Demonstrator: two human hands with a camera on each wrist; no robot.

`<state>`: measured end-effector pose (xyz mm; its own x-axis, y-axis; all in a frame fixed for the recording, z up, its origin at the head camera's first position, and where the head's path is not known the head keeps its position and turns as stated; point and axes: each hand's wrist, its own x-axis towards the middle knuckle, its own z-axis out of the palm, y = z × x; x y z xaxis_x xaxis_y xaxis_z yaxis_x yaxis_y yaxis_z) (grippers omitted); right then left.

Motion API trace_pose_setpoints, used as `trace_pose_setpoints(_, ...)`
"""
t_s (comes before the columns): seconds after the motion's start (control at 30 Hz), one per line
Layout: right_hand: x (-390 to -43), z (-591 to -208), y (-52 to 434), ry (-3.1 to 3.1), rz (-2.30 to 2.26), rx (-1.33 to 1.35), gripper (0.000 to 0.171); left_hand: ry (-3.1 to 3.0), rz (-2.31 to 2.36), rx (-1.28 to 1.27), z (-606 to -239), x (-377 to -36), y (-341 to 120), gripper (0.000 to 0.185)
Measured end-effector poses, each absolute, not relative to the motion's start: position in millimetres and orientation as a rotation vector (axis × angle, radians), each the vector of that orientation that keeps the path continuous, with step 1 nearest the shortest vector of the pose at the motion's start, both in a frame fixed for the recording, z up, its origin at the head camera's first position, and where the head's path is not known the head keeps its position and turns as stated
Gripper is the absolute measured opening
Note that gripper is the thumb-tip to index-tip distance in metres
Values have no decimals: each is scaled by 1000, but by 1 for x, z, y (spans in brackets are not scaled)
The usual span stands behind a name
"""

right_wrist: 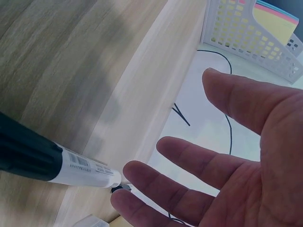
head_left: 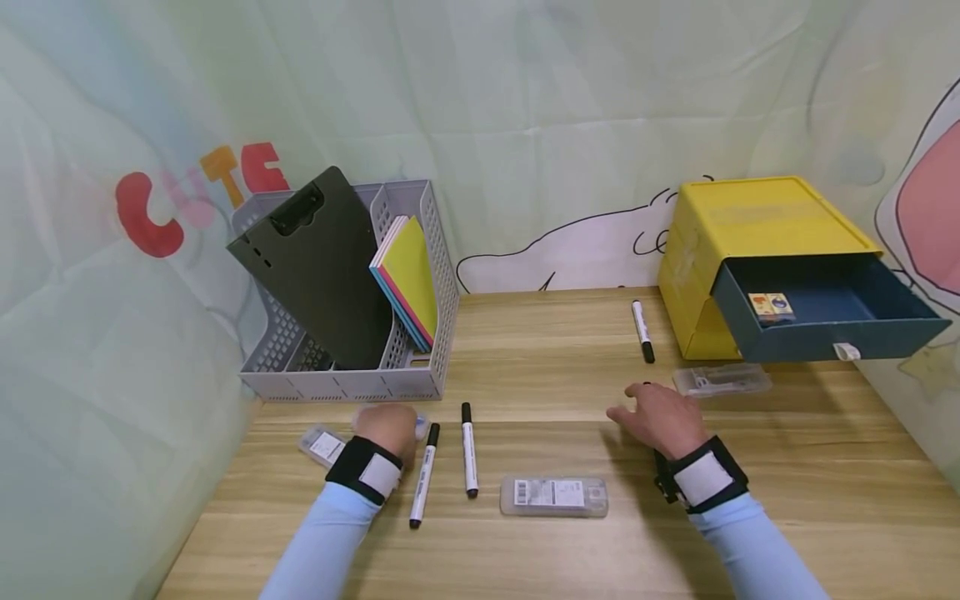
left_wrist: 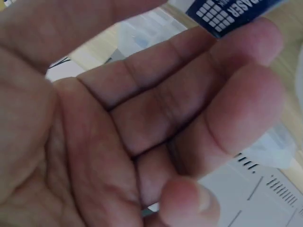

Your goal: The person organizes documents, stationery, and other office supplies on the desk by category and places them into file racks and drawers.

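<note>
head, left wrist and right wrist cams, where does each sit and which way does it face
Head: on the person's head, facing forward and down over the table; left hand, right hand and sleeves show.
Left wrist: worn there, facing across the left hand toward an eraser; only that hand shows.
Right wrist: worn there, facing past the right hand toward a marker; only that hand shows.
Shared: head and right wrist both show the grey organizer.
</note>
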<state>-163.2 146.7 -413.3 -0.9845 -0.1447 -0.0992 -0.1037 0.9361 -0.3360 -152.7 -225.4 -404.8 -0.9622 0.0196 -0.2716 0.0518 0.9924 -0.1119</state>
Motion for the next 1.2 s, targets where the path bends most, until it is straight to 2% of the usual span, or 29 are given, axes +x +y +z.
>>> trace_pose_setpoints(0.4,-162,-414,147,2980,-499,-190,54,2872,25,158,-373,-165,-196,16)
trace_pose_setpoints(0.63,-163,-414,146,3006,-484,-215,52,2960,-31,356,-362,-186,-167,34)
trace_pose_setpoints(0.7,-163,-414,146,3013,-478,-221,52,2984,-10,398,-360,-192,-158,29)
trace_pose_setpoints(0.83,-165,-413,143,3007,-473,-218,51,3010,61,450,-358,-201,-138,8)
trace_pose_setpoints(0.97,-168,-408,137,2991,-505,-230,50,3034,100,549,-359,-204,-117,23)
trace_pose_setpoints(1.2,-172,-399,125,3017,-632,-367,52,3016,233,870,-361,-201,-90,22)
